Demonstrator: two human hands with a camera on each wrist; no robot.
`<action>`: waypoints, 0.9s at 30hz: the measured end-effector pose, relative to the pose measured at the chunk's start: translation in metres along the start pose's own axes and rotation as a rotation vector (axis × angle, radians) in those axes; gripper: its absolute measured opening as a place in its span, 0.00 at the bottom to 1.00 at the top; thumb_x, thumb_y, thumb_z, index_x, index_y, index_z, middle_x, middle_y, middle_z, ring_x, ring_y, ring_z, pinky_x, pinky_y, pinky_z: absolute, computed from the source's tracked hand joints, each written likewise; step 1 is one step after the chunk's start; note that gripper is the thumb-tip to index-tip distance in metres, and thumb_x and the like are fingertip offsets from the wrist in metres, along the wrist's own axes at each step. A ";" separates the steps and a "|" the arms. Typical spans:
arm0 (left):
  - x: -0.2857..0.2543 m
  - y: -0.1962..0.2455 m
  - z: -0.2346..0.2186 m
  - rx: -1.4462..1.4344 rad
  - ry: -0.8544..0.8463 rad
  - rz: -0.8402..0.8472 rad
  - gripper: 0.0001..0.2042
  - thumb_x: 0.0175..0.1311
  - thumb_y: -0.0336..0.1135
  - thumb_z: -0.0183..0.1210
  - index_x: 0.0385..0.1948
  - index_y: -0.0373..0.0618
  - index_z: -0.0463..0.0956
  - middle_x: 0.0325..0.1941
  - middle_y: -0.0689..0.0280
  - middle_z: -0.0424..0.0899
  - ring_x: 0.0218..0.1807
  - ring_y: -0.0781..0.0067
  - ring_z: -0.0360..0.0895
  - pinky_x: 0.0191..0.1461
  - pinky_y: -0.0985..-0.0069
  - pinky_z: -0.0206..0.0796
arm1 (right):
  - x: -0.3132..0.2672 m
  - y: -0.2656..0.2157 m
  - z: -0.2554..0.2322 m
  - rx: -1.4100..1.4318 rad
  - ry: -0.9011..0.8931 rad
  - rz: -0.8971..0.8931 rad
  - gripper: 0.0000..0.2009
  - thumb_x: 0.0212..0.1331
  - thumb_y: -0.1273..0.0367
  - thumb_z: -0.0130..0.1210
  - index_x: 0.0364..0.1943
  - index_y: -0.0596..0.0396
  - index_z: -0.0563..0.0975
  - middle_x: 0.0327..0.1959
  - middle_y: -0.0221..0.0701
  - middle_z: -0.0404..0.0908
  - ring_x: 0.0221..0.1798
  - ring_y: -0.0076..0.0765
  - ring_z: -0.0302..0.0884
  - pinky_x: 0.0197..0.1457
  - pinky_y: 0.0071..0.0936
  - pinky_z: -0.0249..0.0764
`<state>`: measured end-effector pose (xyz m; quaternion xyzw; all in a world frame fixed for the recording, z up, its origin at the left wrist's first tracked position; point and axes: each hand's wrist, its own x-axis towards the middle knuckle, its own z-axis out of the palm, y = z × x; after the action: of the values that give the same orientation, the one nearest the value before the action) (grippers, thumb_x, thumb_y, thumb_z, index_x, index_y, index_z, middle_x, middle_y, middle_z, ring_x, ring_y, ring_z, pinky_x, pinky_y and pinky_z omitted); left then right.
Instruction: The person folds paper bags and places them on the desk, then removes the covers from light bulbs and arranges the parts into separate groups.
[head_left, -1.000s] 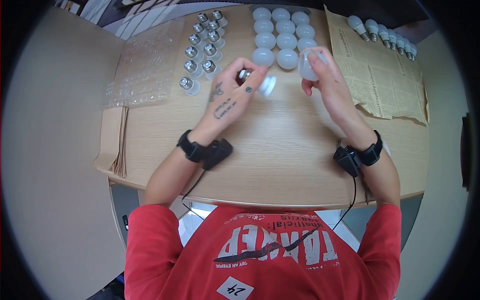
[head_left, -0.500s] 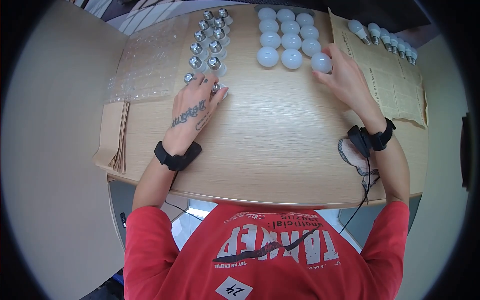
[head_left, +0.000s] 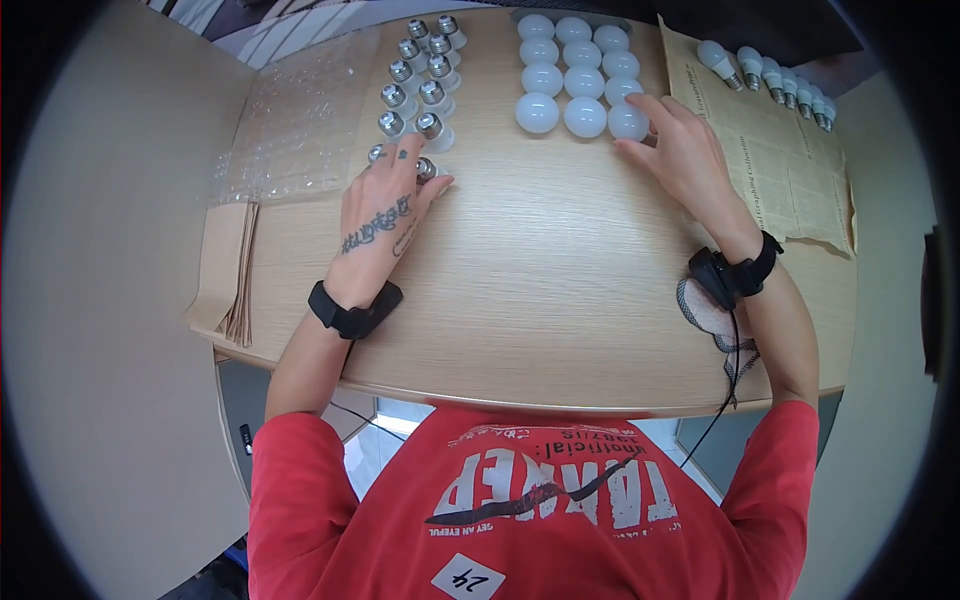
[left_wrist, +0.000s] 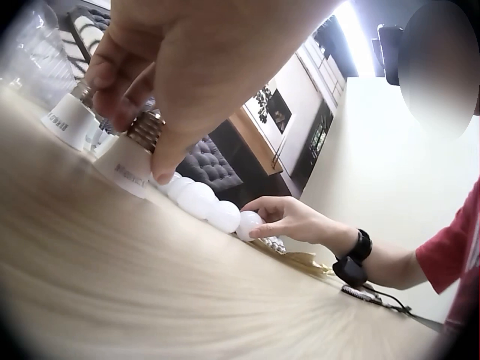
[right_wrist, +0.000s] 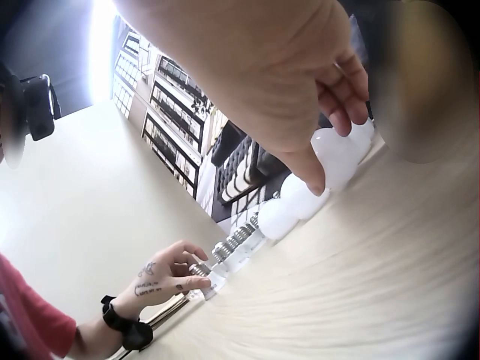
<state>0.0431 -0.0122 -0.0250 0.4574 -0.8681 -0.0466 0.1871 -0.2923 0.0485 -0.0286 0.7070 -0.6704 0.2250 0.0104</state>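
In the head view, my left hand [head_left: 380, 200] is at the front of two columns of bulb bases, white cups standing with metal screw caps up. Its thumb and fingers are round the front right bulb base [left_wrist: 129, 166], which stands on the table. Beside it, another bulb base [left_wrist: 69, 124] shows in the left wrist view. My right hand [head_left: 688, 155] holds a round white bulb cover [head_left: 627, 122] between thumb and fingers. This cover sits at the front right corner of a block of bulb covers [head_left: 582, 82], close against its neighbours.
Clear plastic packaging [head_left: 300, 120] lies at the left behind folded brown paper [head_left: 225, 265]. Brown printed paper [head_left: 790, 190] lies at the right, with several whole bulbs [head_left: 771, 80] along its far edge. A mesh-edged cloth [head_left: 705, 305] is under the right wrist.
Both hands have moved apart from mid-table, the left to the bulb bases, the right to the bulb covers. Since half a second ago, the right hand's cover has shifted left against the block.
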 end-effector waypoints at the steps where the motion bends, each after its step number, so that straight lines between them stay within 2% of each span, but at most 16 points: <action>1: 0.000 0.000 0.000 -0.007 -0.003 -0.006 0.20 0.60 0.40 0.70 0.48 0.45 0.73 0.37 0.57 0.85 0.37 0.58 0.86 0.38 0.64 0.76 | 0.000 0.000 0.000 0.005 0.004 0.001 0.23 0.52 0.63 0.69 0.53 0.52 0.78 0.40 0.41 0.82 0.42 0.52 0.81 0.47 0.45 0.78; 9: 0.001 0.000 -0.001 -0.003 -0.010 -0.021 0.23 0.60 0.41 0.70 0.52 0.47 0.71 0.37 0.56 0.86 0.38 0.55 0.85 0.40 0.61 0.76 | 0.001 0.000 0.000 0.021 0.028 -0.020 0.22 0.52 0.65 0.69 0.53 0.52 0.78 0.39 0.41 0.81 0.42 0.52 0.81 0.47 0.45 0.78; 12: 0.002 0.001 -0.001 0.009 -0.012 -0.027 0.23 0.60 0.41 0.70 0.52 0.47 0.71 0.37 0.56 0.86 0.39 0.55 0.85 0.40 0.61 0.76 | 0.001 -0.003 -0.004 -0.052 0.023 -0.027 0.22 0.51 0.68 0.68 0.53 0.51 0.79 0.44 0.41 0.80 0.43 0.52 0.81 0.48 0.44 0.78; 15: 0.002 0.001 -0.001 0.011 -0.013 -0.026 0.23 0.60 0.41 0.70 0.52 0.46 0.71 0.37 0.56 0.86 0.39 0.55 0.86 0.40 0.62 0.76 | -0.001 -0.004 -0.007 -0.225 0.063 -0.122 0.21 0.51 0.73 0.65 0.53 0.52 0.78 0.48 0.41 0.78 0.45 0.51 0.81 0.50 0.44 0.78; 18: 0.002 0.001 0.000 0.007 -0.013 -0.024 0.23 0.60 0.41 0.70 0.52 0.46 0.71 0.36 0.57 0.86 0.39 0.56 0.86 0.40 0.62 0.76 | -0.001 -0.002 -0.003 -0.265 0.004 -0.151 0.20 0.50 0.76 0.64 0.51 0.54 0.78 0.49 0.41 0.77 0.46 0.49 0.81 0.52 0.44 0.77; 27: 0.001 0.000 -0.002 0.051 -0.004 -0.039 0.23 0.60 0.44 0.70 0.53 0.47 0.71 0.32 0.59 0.86 0.34 0.57 0.86 0.38 0.63 0.76 | -0.003 -0.006 -0.002 -0.128 -0.049 -0.112 0.23 0.51 0.76 0.65 0.54 0.52 0.72 0.50 0.39 0.77 0.48 0.52 0.80 0.52 0.45 0.77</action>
<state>0.0435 -0.0128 -0.0232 0.4790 -0.8601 -0.0290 0.1729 -0.2871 0.0523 -0.0256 0.7465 -0.6430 0.1634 0.0520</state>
